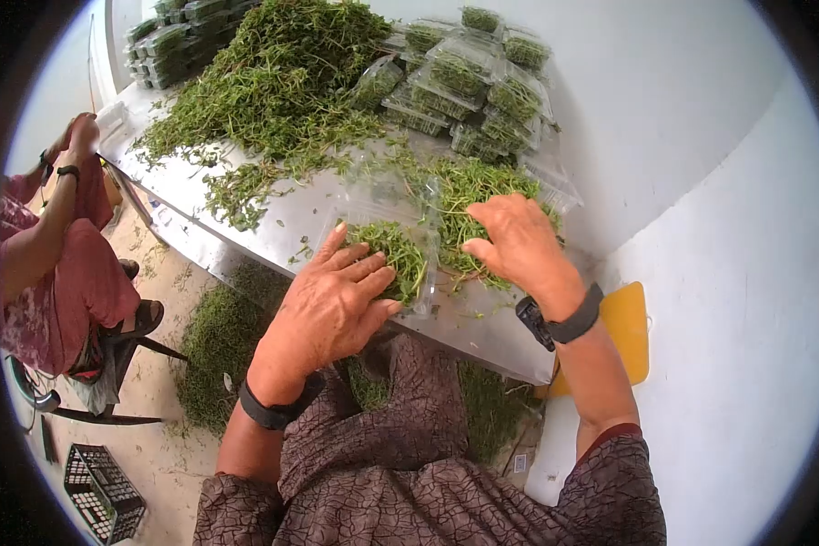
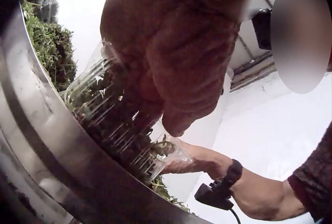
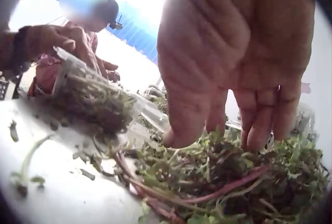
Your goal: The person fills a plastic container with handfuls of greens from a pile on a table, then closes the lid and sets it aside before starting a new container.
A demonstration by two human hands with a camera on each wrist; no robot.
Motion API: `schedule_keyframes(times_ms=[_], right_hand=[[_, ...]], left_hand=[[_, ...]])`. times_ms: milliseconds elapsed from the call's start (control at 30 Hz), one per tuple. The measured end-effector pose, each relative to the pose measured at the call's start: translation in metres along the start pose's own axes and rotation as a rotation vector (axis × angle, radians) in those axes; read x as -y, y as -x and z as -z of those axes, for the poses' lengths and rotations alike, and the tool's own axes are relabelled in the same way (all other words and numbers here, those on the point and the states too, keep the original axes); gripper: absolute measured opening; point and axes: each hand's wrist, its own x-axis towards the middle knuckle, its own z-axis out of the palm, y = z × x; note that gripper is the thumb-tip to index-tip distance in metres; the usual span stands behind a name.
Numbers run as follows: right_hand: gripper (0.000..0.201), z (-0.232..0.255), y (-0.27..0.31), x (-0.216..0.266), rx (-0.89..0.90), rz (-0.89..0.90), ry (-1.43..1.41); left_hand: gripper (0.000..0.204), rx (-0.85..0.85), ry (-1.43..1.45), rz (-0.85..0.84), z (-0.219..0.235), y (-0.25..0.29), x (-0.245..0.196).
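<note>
My left hand rests on green leafy stems inside a clear plastic clamshell box, its fingers spread over the greens. The box sits near the front edge of the metal table, its clear lid raised on the far side. Just to the right, my right hand reaches down onto a small heap of loose greens. In the right wrist view its fingers point straight down, the tips in the leaves, with the thumb apart. The box's slatted side shows under the left palm.
A tall mound of greens covers the back of the table. Filled clear boxes are stacked at the back right, more boxes at the far left. A seated person is at left; a black crate stands on the floor.
</note>
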Motion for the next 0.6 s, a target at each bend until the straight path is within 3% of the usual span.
schedule_keyframes(times_ms=[100,167,300,467,600], right_hand=[[0.033,-0.018,-0.002,-0.006,0.039,-0.013,0.101],[0.029,-0.028,-0.001,-0.015,-0.054,0.018,0.149],[0.027,-0.028,-0.004,-0.017,0.007,-0.052,0.199],[0.019,-0.025,-0.005,-0.002,-0.052,-0.136,0.131],[0.008,-0.037,-0.009,-0.015,-0.057,-0.077,0.197]], left_hand=[[0.036,-0.034,-0.009,0.001,-0.003,0.002,0.001],[0.034,-0.062,-0.01,-0.015,-0.004,0.003,0.001],[0.036,-0.034,-0.003,0.009,-0.005,0.002,0.001],[0.036,-0.03,-0.021,0.017,-0.003,0.001,-0.001],[0.036,-0.023,-0.017,0.007,-0.003,0.001,0.0]])
